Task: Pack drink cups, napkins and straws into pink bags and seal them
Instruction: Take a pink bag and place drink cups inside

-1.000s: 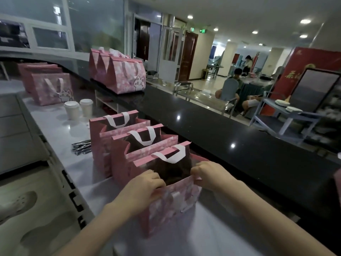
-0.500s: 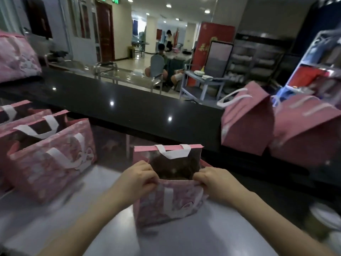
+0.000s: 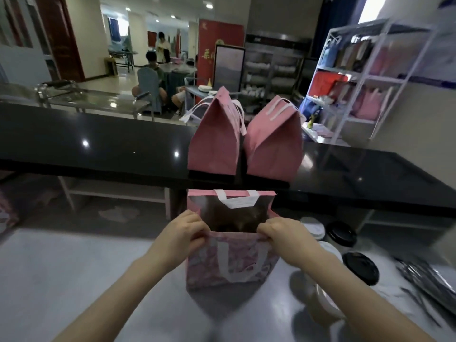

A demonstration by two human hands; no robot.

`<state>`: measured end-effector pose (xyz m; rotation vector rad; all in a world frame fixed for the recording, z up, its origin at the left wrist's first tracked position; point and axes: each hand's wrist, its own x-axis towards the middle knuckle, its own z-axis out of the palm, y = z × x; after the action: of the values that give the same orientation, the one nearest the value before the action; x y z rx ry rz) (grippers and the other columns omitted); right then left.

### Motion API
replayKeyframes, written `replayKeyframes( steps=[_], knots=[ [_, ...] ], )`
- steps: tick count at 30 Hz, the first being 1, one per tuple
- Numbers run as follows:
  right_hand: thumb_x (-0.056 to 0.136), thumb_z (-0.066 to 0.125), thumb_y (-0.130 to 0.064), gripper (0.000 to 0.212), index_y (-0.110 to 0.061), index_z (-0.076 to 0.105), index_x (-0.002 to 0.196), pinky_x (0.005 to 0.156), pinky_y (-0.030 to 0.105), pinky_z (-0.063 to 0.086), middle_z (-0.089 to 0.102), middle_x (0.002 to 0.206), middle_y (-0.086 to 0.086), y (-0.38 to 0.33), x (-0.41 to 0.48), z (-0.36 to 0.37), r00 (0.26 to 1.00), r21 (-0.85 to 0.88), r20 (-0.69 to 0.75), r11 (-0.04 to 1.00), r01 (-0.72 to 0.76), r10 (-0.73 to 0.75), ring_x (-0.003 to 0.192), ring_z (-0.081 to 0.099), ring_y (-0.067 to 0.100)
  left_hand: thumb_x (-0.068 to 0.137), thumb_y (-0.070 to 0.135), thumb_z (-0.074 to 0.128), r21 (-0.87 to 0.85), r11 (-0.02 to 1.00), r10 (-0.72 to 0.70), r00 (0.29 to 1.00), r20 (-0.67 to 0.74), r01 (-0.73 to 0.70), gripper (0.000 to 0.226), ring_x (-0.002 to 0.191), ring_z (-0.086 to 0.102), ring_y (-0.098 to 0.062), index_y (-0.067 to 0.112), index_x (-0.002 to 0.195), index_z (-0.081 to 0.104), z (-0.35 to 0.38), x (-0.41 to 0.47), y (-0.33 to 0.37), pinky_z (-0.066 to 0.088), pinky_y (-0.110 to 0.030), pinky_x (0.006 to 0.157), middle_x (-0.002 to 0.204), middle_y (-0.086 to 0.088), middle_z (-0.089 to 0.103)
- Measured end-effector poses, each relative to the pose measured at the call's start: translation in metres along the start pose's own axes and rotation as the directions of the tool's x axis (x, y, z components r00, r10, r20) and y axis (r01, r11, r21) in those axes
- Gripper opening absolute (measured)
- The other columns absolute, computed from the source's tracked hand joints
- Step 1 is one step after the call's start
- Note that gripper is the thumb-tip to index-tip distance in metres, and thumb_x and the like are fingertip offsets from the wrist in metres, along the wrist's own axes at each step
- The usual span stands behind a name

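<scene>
On the grey worktop [image 3: 74, 280], the open pink bag [image 3: 229, 265] stood upright, its near rim pinched by the left hand [image 3: 182, 233] and right hand [image 3: 283, 235], one at each corner. Just right stood blurred cups [image 3: 360, 267], seemingly black-lidded. Beyond, two closed pink bags [image 3: 214, 144] sat on the black upper worktop [image 3: 98, 144].

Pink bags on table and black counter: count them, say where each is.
3. One open bag stands on the table. Two closed bags, left and right, stand side by side on the black counter. More may be hidden off-frame.
</scene>
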<state>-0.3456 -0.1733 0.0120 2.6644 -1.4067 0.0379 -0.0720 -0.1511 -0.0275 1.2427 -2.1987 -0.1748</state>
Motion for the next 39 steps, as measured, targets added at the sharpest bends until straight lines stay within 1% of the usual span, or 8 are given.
replayKeyframes(
  steps=[7,12,16,23,25,30,34,39],
  knots=[
    [0.085,0.053,-0.008,0.016,-0.019,0.06,0.095,0.065,0.031,0.037,0.062,0.094,0.0,0.027,-0.019,0.008,0.999,0.065,-0.045,0.998,-0.001,0.004,0.089,0.058,0.024,0.079,0.014,0.076,0.011,0.999,-0.032,0.999,0.007,0.031,0.008,0.087,0.05,-0.007,0.019,0.085,0.073,0.016,0.013,0.024,0.044,-0.016,0.073,0.085,0.012,0.06],
    [0.086,0.057,-0.009,0.015,-0.014,0.065,0.098,0.075,0.037,0.044,0.064,0.094,0.003,0.03,-0.025,0.013,0.99,0.147,-0.137,0.989,0.013,0.007,0.09,0.057,0.025,0.077,0.012,0.076,0.041,0.999,-0.005,1.0,0.015,0.005,0.01,0.083,0.051,-0.008,0.019,0.082,0.073,0.012,0.015,0.029,0.045,-0.017,0.071,0.082,0.013,0.059],
    [0.082,0.064,-0.007,0.021,-0.011,0.069,0.103,0.075,0.037,0.047,0.067,0.099,0.004,0.027,-0.032,0.005,0.972,0.165,-0.231,0.986,0.002,0.037,0.089,0.059,0.026,0.077,0.02,0.077,0.052,0.997,0.051,0.999,-0.009,-0.051,0.014,0.088,0.057,-0.009,0.023,0.09,0.074,0.008,0.019,0.036,0.045,-0.026,0.084,0.086,0.01,0.066],
    [0.085,0.067,-0.01,0.018,-0.012,0.071,0.102,0.073,0.031,0.05,0.067,0.1,0.0,0.04,-0.059,-0.007,0.917,0.252,-0.312,0.952,-0.172,0.248,0.092,0.06,0.021,0.083,0.018,0.073,-0.035,0.987,0.155,0.987,-0.053,-0.157,0.016,0.091,0.059,-0.013,0.018,0.098,0.073,0.017,0.038,0.069,0.051,-0.032,0.082,0.095,0.006,0.066],
    [0.086,0.065,-0.017,0.02,-0.016,0.069,0.107,0.077,0.027,0.046,0.065,0.106,-0.003,0.051,-0.072,-0.003,0.91,0.26,-0.249,0.928,-0.267,0.332,0.1,0.057,0.019,0.082,0.014,0.073,-0.029,0.981,0.192,0.979,-0.066,-0.194,0.014,0.09,0.06,-0.016,0.015,0.095,0.073,0.02,0.044,0.081,0.052,-0.034,0.079,0.094,0.003,0.066],
    [0.084,0.062,-0.046,0.04,-0.033,0.058,0.121,0.082,0.03,0.044,0.054,0.123,-0.01,0.08,-0.11,0.016,0.89,0.161,0.169,0.879,-0.449,0.424,0.115,0.05,0.014,0.081,0.01,0.072,-0.061,0.973,0.218,0.973,-0.076,-0.222,0.013,0.087,0.06,-0.018,0.012,0.093,0.072,0.035,0.049,0.11,0.052,-0.037,0.073,0.093,0.001,0.065],
    [0.075,0.069,-0.049,0.064,-0.037,0.047,0.134,0.094,0.035,0.044,0.049,0.132,-0.006,0.095,-0.138,0.046,0.877,0.138,0.33,0.901,-0.412,0.35,0.122,0.045,0.02,0.083,0.014,0.07,-0.106,0.962,0.251,0.968,-0.018,-0.252,0.013,0.088,0.059,-0.016,0.016,0.095,0.072,0.071,0.039,0.145,0.05,-0.029,0.075,0.095,0.002,0.066],
    [0.069,0.074,-0.049,0.084,-0.035,0.035,0.142,0.098,0.035,0.04,0.043,0.141,-0.007,0.112,-0.159,0.073,0.922,0.162,0.329,0.95,-0.267,0.203,0.123,0.043,0.021,0.091,0.023,0.06,-0.147,0.982,0.127,0.99,0.066,-0.116,0.018,0.096,0.052,-0.008,0.023,0.107,0.069,0.13,0.024,0.179,0.041,-0.015,0.079,0.106,0.007,0.062]
  ],
)
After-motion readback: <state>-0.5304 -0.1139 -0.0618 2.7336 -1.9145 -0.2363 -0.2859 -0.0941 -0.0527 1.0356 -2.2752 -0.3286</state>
